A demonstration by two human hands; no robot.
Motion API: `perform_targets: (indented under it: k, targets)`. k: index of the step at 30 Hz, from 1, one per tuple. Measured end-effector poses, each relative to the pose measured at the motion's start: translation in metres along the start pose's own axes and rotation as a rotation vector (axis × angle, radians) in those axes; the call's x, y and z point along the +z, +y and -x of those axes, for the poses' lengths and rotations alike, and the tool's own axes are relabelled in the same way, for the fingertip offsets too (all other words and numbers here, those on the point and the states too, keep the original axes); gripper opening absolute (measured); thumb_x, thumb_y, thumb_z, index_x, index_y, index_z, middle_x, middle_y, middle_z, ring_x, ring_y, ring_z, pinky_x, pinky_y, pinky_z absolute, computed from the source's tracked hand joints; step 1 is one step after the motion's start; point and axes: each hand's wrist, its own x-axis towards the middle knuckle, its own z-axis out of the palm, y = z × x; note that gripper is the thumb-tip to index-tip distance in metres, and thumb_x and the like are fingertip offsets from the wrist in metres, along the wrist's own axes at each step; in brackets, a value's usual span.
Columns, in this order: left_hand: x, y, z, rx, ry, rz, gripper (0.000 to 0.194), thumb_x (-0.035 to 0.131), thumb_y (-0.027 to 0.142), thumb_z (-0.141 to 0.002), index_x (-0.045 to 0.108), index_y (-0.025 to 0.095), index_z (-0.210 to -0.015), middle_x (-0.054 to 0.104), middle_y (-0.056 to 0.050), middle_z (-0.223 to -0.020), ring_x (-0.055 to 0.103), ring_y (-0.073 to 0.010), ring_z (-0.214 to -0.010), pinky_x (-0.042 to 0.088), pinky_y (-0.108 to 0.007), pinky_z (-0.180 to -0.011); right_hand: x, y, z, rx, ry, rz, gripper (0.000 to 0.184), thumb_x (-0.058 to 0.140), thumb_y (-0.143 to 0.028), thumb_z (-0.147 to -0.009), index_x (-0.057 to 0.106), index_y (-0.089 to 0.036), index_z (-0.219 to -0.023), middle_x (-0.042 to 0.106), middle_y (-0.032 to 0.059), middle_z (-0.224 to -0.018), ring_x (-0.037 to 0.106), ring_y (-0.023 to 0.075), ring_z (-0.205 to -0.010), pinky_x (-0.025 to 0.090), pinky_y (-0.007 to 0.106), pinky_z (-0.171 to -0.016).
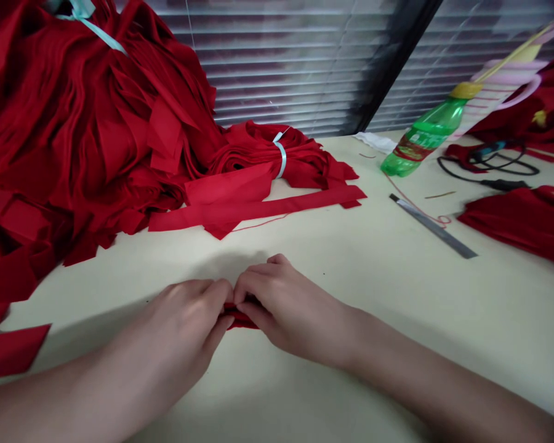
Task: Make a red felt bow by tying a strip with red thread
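Note:
Between my two hands, low over the pale table, is a small piece of red fabric (242,318), mostly hidden by the fingers. My left hand (184,317) pinches its left end with thumb and fingertips. From the other side my right hand (289,301) is closed on the same piece, its fingertips almost touching those of the left. How the fabric is folded I cannot make out. Behind the hands lies a flat red fabric strip (258,209), and beyond it a red fabric bundle (253,147) tied with a light blue band (281,157).
A tall heap of red fabric (74,123) fills the left side. A cut red piece (13,351) lies at the near left. To the right are a metal ruler (434,226), a green bottle (425,138), a black cable (489,166) and more red fabric (521,221). Window blinds (281,67) stand behind.

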Motion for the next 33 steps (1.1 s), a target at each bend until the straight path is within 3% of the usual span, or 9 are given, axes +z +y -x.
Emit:
perform_targets:
  k: [4,8,17,22,26,29,33]
  targets:
    - [0.002,-0.002,0.001,0.015,0.013,-0.009,0.018,0.046,0.015,-0.089,0.064,0.018,-0.084,0.064,-0.001,-0.075,0.061,-0.0151,-0.069,0.048,-0.027,-0.067,0.001,0.009,0.000,-0.045,0.105,-0.188,0.020,0.056,-0.002,-0.075,0.046,-0.017,-0.083,0.059,-0.0057,-0.073,0.053,0.0082,-0.064,0.038,0.027,-0.076]
    - [0.004,-0.005,0.001,0.035,0.019,-0.004,0.021,0.047,0.016,-0.089,0.066,0.019,-0.084,0.063,-0.002,-0.076,0.060,-0.0144,-0.070,0.048,-0.026,-0.069,0.001,0.015,0.001,-0.112,0.120,-0.230,0.024,0.055,0.000,-0.073,0.044,-0.019,-0.083,0.059,-0.0041,-0.078,0.055,0.0096,-0.072,0.040,0.023,-0.070]
    - [0.008,-0.002,0.004,0.030,0.064,-0.013,0.022,0.043,0.009,-0.085,0.063,0.020,-0.081,0.056,-0.002,-0.076,0.055,-0.0171,-0.071,0.046,-0.032,-0.069,-0.002,0.010,0.005,-0.288,0.139,-0.062,0.018,0.059,-0.009,-0.074,0.044,-0.018,-0.077,0.050,-0.0070,-0.062,0.047,0.0090,-0.062,0.034,0.027,-0.072]
    - [0.009,-0.003,0.004,0.099,0.089,-0.093,0.022,0.043,0.002,-0.080,0.056,0.016,-0.069,0.050,-0.003,-0.073,0.050,-0.0204,-0.070,0.039,-0.033,-0.059,0.001,0.012,0.007,-0.399,0.148,0.135,0.007,0.063,-0.021,-0.082,0.061,-0.016,-0.077,0.061,-0.0009,-0.076,0.054,0.0125,-0.076,0.033,0.031,-0.077]
    - [0.008,-0.013,-0.001,0.201,0.124,0.024,0.021,0.048,0.005,-0.084,0.059,0.016,-0.070,0.050,-0.001,-0.072,0.048,-0.0169,-0.071,0.038,-0.030,-0.062,0.004,0.008,0.010,-0.448,0.204,0.304,0.022,0.050,-0.012,-0.089,0.061,-0.015,-0.070,0.061,0.0014,-0.079,0.050,0.0138,-0.078,0.031,0.033,-0.073]
    - [0.004,-0.021,-0.005,0.264,0.056,0.109,0.017,0.053,0.011,-0.087,0.064,0.019,-0.077,0.052,0.001,-0.074,0.049,-0.0133,-0.072,0.038,-0.027,-0.064,0.005,0.000,0.012,-0.467,0.258,0.402,0.032,0.043,-0.006,-0.088,0.055,-0.013,-0.058,0.057,0.0030,-0.072,0.044,0.0142,-0.072,0.030,0.035,-0.068]
    - [-0.002,-0.022,-0.006,0.271,0.004,0.044,0.014,0.054,0.015,-0.089,0.061,0.018,-0.077,0.054,0.002,-0.077,0.051,-0.0123,-0.076,0.039,-0.027,-0.068,0.007,-0.007,0.014,-0.474,0.317,0.435,0.031,0.041,-0.005,-0.087,0.058,-0.013,-0.061,0.054,0.0032,-0.069,0.040,0.0146,-0.067,0.030,0.036,-0.068]
